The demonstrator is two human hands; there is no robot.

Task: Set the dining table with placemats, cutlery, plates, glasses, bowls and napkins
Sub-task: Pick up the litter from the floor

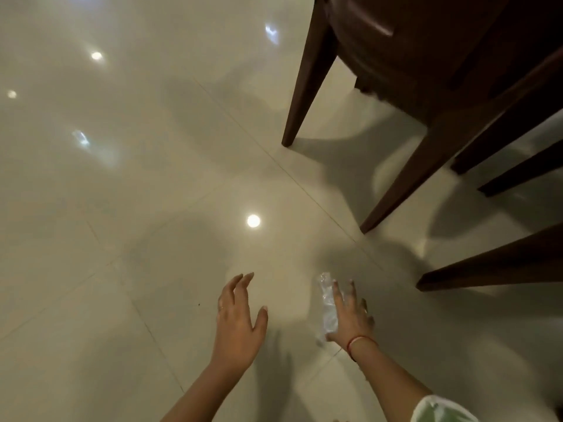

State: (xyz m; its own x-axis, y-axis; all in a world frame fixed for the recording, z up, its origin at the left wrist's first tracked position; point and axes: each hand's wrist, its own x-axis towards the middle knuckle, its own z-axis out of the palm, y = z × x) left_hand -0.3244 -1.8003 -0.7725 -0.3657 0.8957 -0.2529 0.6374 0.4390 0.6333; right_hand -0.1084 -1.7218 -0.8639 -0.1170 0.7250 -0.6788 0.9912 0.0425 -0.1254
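Right hand at five o'clock clasps a clear glass, the grip blurred, seemingly carrying it tableward past chair legs at two o'clock, while left hand at six hangs slack-fingered, free for balance.

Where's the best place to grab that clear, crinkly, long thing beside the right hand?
Probably round the middle of the clear crinkly thing, from its right, where the right hand lies: it is long and narrow, pointing away from the person.
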